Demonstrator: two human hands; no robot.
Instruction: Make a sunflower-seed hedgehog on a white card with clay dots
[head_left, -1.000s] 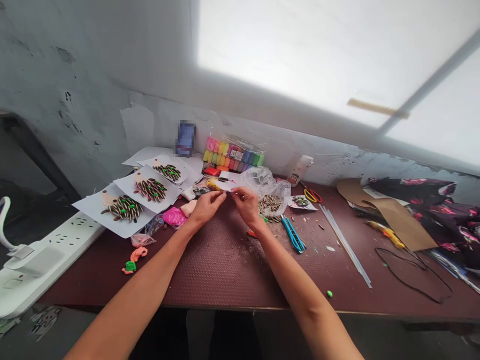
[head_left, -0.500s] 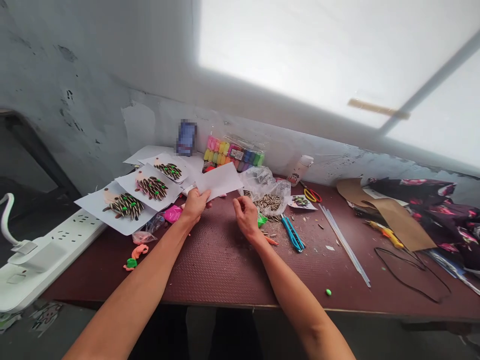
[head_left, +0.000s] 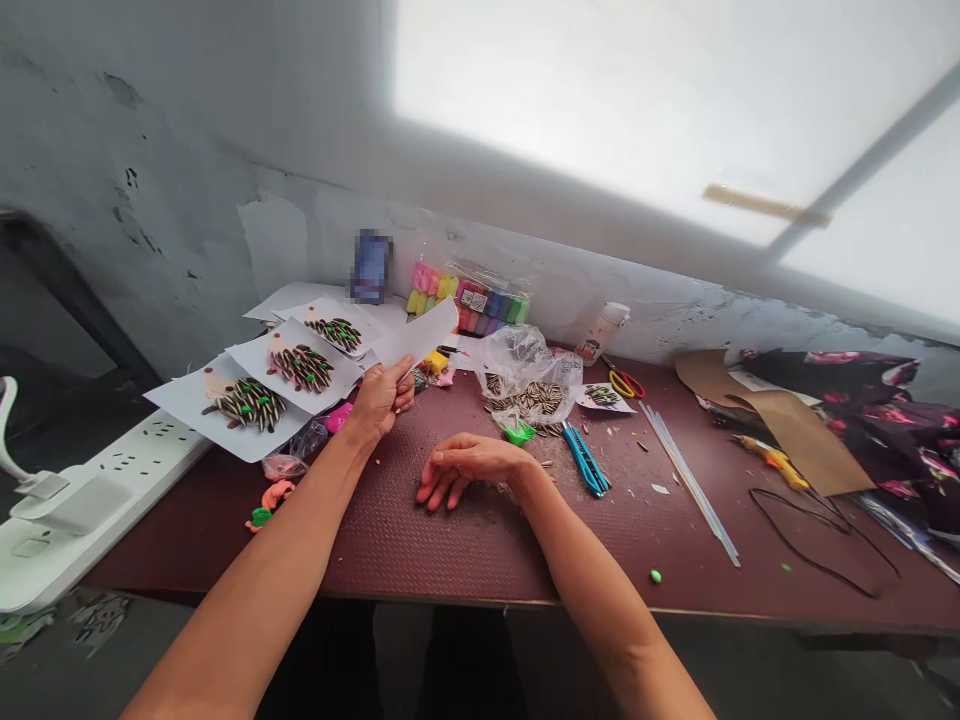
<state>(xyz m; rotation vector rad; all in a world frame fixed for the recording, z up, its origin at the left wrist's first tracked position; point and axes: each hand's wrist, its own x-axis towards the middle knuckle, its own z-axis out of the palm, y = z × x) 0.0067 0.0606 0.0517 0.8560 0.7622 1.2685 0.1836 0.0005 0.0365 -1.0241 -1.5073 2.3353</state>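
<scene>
Pinched in my left hand (head_left: 381, 400) is a blank white sheet (head_left: 420, 335), raised over the back left of the table. My right hand (head_left: 469, 465) hovers low over the table, fingers spread and bent downward, holding nothing. Left of the sheet lie white cards with seed-covered hedgehog shapes (head_left: 251, 405) dotted with green. Behind my right hand a clear plastic bag (head_left: 517, 350) lies with striped seeds (head_left: 536, 398) and a green lump (head_left: 518, 432).
A white power strip (head_left: 112, 480) lines the left edge. A clay pack (head_left: 469, 300), bottle (head_left: 602, 333), scissors (head_left: 626, 384), blue cutter (head_left: 586, 462), glue sticks (head_left: 690, 485), glue gun (head_left: 780, 465) and brown cardboard (head_left: 810, 440) lie behind and right.
My right hand has moved left and toward the table's front edge, and its fingers have spread. My left hand has shifted slightly left with the sheet, which is now tilted and curled.
</scene>
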